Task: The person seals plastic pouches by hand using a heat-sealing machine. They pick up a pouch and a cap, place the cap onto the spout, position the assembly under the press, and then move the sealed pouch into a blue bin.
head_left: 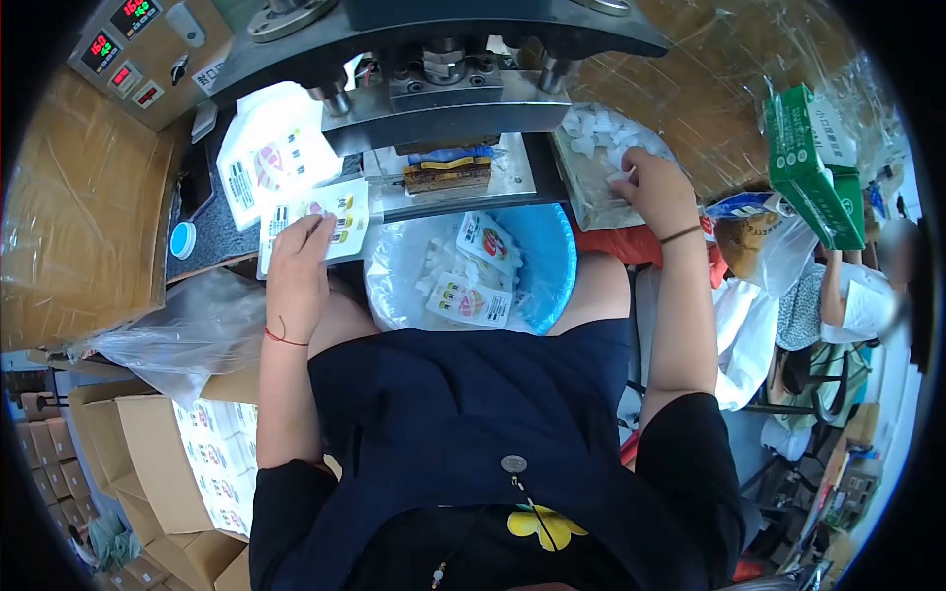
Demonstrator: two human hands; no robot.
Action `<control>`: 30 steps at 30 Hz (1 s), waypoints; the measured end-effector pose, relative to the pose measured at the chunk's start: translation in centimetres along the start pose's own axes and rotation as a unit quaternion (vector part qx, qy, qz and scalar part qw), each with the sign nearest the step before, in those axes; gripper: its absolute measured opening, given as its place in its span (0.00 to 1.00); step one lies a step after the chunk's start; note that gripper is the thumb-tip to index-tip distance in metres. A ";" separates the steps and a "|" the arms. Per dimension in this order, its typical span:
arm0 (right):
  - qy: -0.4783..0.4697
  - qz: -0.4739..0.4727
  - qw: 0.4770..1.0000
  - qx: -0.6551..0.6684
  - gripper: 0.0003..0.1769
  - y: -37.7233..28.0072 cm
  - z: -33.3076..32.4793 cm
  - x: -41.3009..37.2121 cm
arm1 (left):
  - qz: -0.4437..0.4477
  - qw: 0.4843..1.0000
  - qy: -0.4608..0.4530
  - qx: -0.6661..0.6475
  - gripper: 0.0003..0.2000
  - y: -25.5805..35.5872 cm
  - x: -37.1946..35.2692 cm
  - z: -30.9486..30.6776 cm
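Note:
My left hand (299, 261) is closed on the near edge of a flat white printed pouch (347, 219), left of the press. More such pouches (271, 158) lie stacked behind it. My right hand (662, 192) is at a clear plastic bag (591, 192) with small white plastic pieces (606, 128) heaped on it. Its thumb and fingertips are pinched together on what looks like one small white piece, partly hidden. Between my hands is the metal press (448, 106), with a brown block-like fixture (446, 175) under its head.
A blue tub (557, 266) stands between my legs, holding pouches (471, 300) and white scraps. At left are a blue-white cap (182, 239), a control box (138, 59) and an open carton (148, 463). A green box (813, 163) and another person (847, 295) are at right.

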State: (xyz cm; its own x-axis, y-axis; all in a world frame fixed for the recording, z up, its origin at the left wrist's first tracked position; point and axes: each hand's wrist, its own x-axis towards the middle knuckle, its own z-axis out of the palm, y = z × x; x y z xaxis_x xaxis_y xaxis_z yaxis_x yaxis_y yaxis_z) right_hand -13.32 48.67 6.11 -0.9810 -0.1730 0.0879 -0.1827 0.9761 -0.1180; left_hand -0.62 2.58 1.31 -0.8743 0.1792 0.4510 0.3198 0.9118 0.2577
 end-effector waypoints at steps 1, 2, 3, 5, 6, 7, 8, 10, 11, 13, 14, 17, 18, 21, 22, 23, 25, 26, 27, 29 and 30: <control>0.008 -0.007 1.000 -0.004 0.15 -0.1 0.4 0.1 | 0.001 0.999 0.026 0.020 0.17 -0.2 -0.4 0.0; 0.049 -0.013 0.999 -0.006 0.15 -0.2 0.5 -0.1 | -0.083 0.987 0.038 -0.129 0.15 -0.4 -1.1 0.2; 0.090 -0.020 0.996 -0.008 0.15 -0.5 0.7 -0.5 | -0.163 0.946 0.051 -0.275 0.12 -0.4 -1.7 0.6; 0.175 -0.027 0.984 -0.006 0.11 -2.3 -0.1 -2.0 | -0.252 0.802 0.061 -0.539 0.10 1.4 -2.1 0.6; 0.189 -0.019 0.980 0.060 0.10 -3.9 -0.9 -2.8 | -0.238 0.797 0.013 -0.555 0.07 2.7 -2.1 -0.2; 0.200 -0.012 0.971 0.126 0.09 -5.6 -1.7 -3.7 | -0.230 0.818 -0.029 -0.526 0.06 3.4 -2.1 -0.1; 0.209 -0.002 0.959 0.193 0.08 -7.3 -1.9 -4.5 | -0.222 0.836 -0.073 -0.496 0.06 4.0 -2.1 0.0; 0.176 -0.146 0.921 0.316 0.07 -11.1 -1.5 -5.5 | -0.204 0.821 -0.121 -0.519 0.06 5.4 -1.8 1.3; 0.130 -0.189 0.897 0.377 0.07 -12.2 -1.6 -5.6 | -0.190 0.831 -0.127 -0.507 0.06 6.2 -1.4 1.7; 0.042 -0.187 0.842 0.505 0.07 -14.2 -2.7 -5.9 | -0.186 0.812 -0.157 -0.530 0.07 7.8 -0.5 2.0; 0.034 -0.194 0.840 0.505 0.08 -14.6 -2.7 -5.8 | -0.187 0.794 -0.171 -0.552 0.08 8.6 -0.3 2.1; 0.030 -0.253 0.865 0.431 0.10 -14.7 -2.1 -4.1 | -0.207 0.737 -0.203 -0.611 0.11 10.6 0.1 1.9; 0.039 -0.267 0.878 0.396 0.10 -14.3 -2.2 -3.9 | -0.221 0.685 -0.252 -0.647 0.13 10.4 -0.1 2.3; 0.006 -0.299 0.898 0.323 0.10 -13.0 -2.9 -3.4 | -0.233 0.600 -0.303 -0.702 0.17 11.2 -0.1 2.8; -0.033 -0.300 0.892 0.337 0.10 -12.8 -2.9 -3.3 | -0.238 0.579 -0.304 -0.718 0.17 11.4 -0.3 3.0; -0.070 -0.298 0.885 0.351 0.10 -12.6 -2.8 -3.3 | -0.242 0.557 -0.308 -0.732 0.17 11.8 -0.4 3.3; -0.063 -0.300 0.890 0.336 0.12 -11.7 -3.1 -3.2 | -0.252 0.501 -0.315 -0.766 0.16 12.1 -0.3 3.8; 0.008 -0.250 0.929 0.274 0.11 -10.6 -2.6 -2.6 | -0.254 0.508 -0.307 -0.764 0.15 11.9 -0.2 4.1; 0.079 -0.197 0.955 0.208 0.12 -8.9 -1.5 -1.5 | -0.257 0.514 -0.298 -0.762 0.14 11.6 -0.1 4.5; 0.136 -0.148 0.972 0.119 0.14 -5.7 0.0 0.4 | -0.290 0.523 -0.266 -0.756 0.14 10.5 0.4 5.2; 0.125 -0.154 0.975 0.099 0.15 -4.2 0.5 1.3 | -0.290 0.503 -0.249 -0.776 0.15 9.8 1.3 5.1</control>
State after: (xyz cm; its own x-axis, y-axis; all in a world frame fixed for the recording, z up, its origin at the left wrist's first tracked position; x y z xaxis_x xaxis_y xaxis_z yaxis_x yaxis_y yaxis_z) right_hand -13.84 44.28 6.26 -0.8352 -0.3934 0.3843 -0.5001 0.8339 -0.2333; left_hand -0.48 13.60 0.04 -0.8442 0.4722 -0.2537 -0.4787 -0.4513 0.7531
